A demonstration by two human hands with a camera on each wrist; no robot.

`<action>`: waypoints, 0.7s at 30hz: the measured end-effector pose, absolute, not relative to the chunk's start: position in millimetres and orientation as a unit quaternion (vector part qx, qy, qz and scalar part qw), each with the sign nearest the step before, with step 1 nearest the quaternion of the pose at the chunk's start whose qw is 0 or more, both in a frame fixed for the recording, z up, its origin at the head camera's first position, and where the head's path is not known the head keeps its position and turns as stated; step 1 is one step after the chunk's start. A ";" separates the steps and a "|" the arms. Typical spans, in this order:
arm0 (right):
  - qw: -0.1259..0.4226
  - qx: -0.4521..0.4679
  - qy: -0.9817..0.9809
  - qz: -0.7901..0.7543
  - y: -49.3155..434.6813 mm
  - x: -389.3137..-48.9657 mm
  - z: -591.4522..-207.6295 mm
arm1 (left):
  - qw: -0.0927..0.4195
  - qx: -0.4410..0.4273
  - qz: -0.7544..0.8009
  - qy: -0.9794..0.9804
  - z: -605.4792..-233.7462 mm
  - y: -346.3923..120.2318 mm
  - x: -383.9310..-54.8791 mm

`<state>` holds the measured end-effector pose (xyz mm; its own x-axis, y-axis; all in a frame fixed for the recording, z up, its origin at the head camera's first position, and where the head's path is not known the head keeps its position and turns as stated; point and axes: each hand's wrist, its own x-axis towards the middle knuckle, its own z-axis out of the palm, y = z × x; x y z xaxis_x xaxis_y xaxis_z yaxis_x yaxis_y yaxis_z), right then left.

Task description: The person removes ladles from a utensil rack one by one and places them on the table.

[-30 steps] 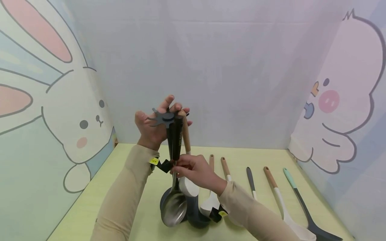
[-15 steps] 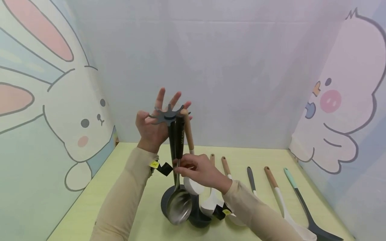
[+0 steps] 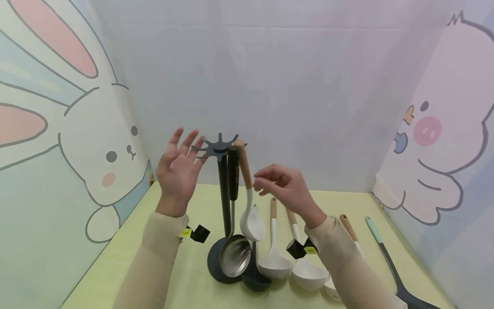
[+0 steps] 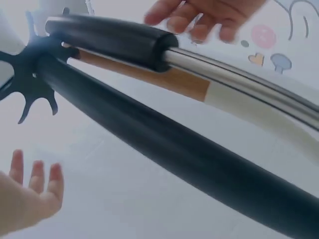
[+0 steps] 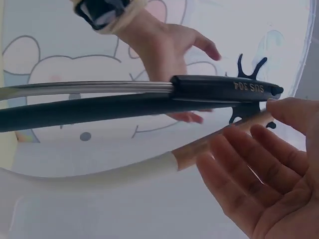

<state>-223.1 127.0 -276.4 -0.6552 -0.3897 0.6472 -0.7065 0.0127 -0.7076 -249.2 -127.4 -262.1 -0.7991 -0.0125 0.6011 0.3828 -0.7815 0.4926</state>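
A dark utensil stand with a spoked, hooked top rises from a round base. From it hangs a steel ladle with a black handle, marked "SUS 304" in the right wrist view. Beside that hangs a white ladle with a wooden handle. My left hand is raised at the left of the hooks, fingers spread, holding nothing. My right hand hovers right of the wooden handle, its fingers loosely bent around nothing. In the left wrist view the black handle is apart from both hands.
On the yellow table lie a black ladle, a white ladle, another white ladle and a black-headed tool with a mint handle. A wooden-handled white utensil is partly behind my right sleeve. Printed walls enclose the table.
My right hand has let go of the steel ladle and moved up and right; the ladle now hangs on the stand. My left hand has drawn away from the hooks to the left.
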 end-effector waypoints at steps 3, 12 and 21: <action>0.164 0.375 -0.665 0.625 129.0 -230.1 -267.2 | 0.195 -0.266 -0.880 -0.343 -273.0 -124.8 -240.7; 0.018 0.409 -0.584 0.700 113.3 -273.6 -247.5 | 0.318 -0.332 -0.745 -0.484 -310.2 -103.3 -206.0; -0.188 0.450 -0.533 0.692 88.6 -304.4 -233.3 | 0.270 -0.360 -0.689 -0.568 -329.9 -83.9 -185.2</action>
<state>-304.4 88.6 -233.3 -0.5243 -0.7399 0.4214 -0.2189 -0.3611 -0.9064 -185.2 -83.9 -329.9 -0.5946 0.0369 0.8031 0.7813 -0.2091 0.5881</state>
